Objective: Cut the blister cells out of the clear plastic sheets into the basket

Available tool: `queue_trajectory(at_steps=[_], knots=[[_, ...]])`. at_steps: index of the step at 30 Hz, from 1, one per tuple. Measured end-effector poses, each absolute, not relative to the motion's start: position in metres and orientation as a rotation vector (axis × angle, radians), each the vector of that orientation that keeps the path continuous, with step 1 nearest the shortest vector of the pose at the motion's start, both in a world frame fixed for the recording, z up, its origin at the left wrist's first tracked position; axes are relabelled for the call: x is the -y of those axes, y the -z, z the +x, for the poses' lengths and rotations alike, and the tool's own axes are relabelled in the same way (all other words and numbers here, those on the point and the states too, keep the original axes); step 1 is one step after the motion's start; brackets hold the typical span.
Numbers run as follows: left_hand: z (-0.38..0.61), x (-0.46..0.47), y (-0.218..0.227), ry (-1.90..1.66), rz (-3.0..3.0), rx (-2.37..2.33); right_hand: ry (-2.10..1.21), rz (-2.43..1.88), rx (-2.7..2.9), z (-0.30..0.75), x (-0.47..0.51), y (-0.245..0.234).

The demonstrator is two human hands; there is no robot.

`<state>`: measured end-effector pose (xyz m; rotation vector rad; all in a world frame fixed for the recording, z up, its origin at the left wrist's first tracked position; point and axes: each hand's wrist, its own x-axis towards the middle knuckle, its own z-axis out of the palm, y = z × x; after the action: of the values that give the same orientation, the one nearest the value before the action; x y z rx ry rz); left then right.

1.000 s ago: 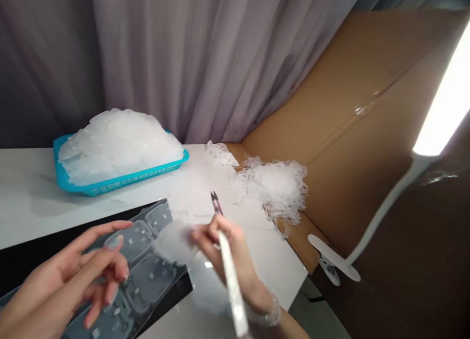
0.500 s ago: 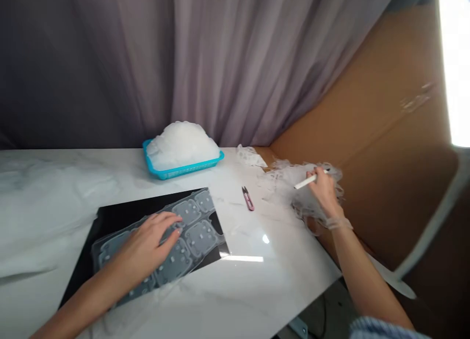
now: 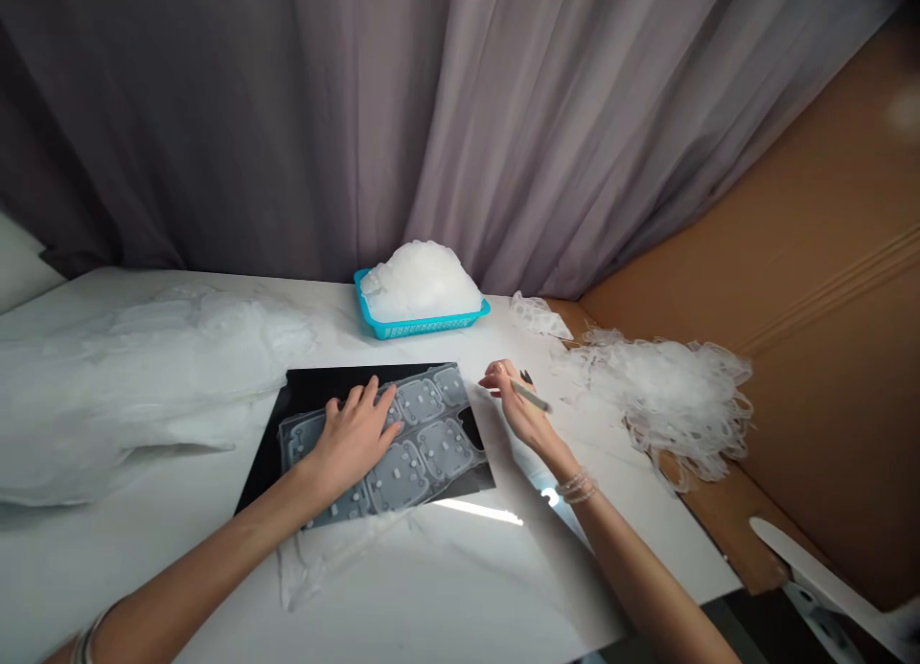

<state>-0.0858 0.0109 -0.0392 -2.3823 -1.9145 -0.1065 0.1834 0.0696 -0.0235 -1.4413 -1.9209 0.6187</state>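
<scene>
My left hand (image 3: 352,436) lies with its fingers spread on a translucent plastic sheet (image 3: 440,450) of rounded-square shapes with small raised bumps. Beneath that sheet is a black board (image 3: 316,383), showing along its top and left edges. Beside the board's right edge, my right hand (image 3: 521,405) is closed around a slim, pale, pen-like tool (image 3: 532,396). Its rear end sticks out toward the right; the fingers hide its tip. Dark snips (image 3: 525,377) peek out behind that hand, mostly covered by it.
A blue basket (image 3: 431,330) heaped with white translucent pieces stands at the back. Tangled plastic offcuts (image 3: 682,396) pile up at right by a cardboard wall (image 3: 812,290). Stacked translucent sheets (image 3: 144,377) cover the left side. A grey curtain (image 3: 402,118) hangs behind.
My right hand has moved left from the offcut pile to the board's right edge, still holding the pen-like tool. My left hand stays on the sheet. The view has swung left.
</scene>
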Motion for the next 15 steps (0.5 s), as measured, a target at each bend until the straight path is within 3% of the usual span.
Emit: queue_trajectory(at_steps=[15], knots=[[-0.083, 0.026, 0.030, -0.154, -2.270, 1.793, -0.891, -1.254, 1.758, 0.127, -0.064, 0.033]])
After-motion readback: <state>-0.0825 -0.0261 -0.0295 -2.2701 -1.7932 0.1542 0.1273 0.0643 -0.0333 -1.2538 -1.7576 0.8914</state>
